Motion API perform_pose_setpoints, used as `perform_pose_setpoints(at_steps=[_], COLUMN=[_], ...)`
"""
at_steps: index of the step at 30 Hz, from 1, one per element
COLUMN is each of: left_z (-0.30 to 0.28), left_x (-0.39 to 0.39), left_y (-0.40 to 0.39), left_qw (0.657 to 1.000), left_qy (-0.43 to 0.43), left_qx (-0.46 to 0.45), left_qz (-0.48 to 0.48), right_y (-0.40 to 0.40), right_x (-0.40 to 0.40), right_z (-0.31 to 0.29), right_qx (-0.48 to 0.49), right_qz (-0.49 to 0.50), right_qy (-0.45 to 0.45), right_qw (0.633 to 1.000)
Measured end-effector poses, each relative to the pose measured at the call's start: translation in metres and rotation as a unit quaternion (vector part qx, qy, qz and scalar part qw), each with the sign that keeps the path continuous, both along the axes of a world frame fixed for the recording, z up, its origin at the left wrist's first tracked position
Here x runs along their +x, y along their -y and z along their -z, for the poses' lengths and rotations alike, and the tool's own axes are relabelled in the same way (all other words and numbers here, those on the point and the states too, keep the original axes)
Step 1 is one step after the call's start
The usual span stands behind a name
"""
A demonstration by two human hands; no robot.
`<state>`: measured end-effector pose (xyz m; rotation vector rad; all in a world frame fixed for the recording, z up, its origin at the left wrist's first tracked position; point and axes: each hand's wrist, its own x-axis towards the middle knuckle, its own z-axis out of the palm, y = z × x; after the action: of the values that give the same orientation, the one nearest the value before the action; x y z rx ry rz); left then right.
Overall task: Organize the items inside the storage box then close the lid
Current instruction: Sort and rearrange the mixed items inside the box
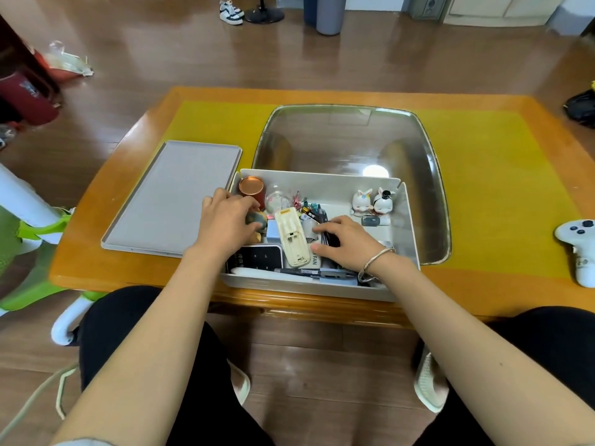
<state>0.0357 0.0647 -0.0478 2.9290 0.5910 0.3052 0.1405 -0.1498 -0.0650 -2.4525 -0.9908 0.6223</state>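
- Open white plastic storage box point(406, 217) at the tabletop's near edge; flat grey lid point(170, 196) lies left of it.
- Left hand point(225, 217) grips a small rounded figurine point(257, 218).
- Right hand point(344, 243) curls over dark pens point(328, 238).
- White game controller point(578, 249) near the right edge.

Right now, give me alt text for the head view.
Both hands reach into an open white storage box of clutter: the left hand grips a small figurine, the right hand rests on dark items. The grey lid lies beside the box's left side.

Lid point(174, 194) just left of storage box point(410, 220)
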Motion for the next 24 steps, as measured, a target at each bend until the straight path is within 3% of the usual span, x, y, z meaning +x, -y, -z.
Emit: perform_pose_setpoints(at_steps=[12, 16, 24], left_z=[0.012, 0.011, 0.003], left_x=[0.015, 0.009, 0.008], left_y=[-0.007, -0.007, -0.011], left_qw=[0.986, 0.99, 0.992], left_qy=[-0.103, -0.077, -0.112], left_qx=[0.126, 0.107, 0.035], left_qz=[0.04, 0.048, 0.045], right_y=[-0.017, -0.018, -0.015], right_x=[0.005, 0.003, 0.001], right_z=[0.013, 0.02, 0.017], right_qx=[0.012, -0.003, 0.007], right_qz=[0.055, 0.055, 0.04], right_qy=[0.012, 0.015, 0.015], right_qw=[0.998, 0.998, 0.999])
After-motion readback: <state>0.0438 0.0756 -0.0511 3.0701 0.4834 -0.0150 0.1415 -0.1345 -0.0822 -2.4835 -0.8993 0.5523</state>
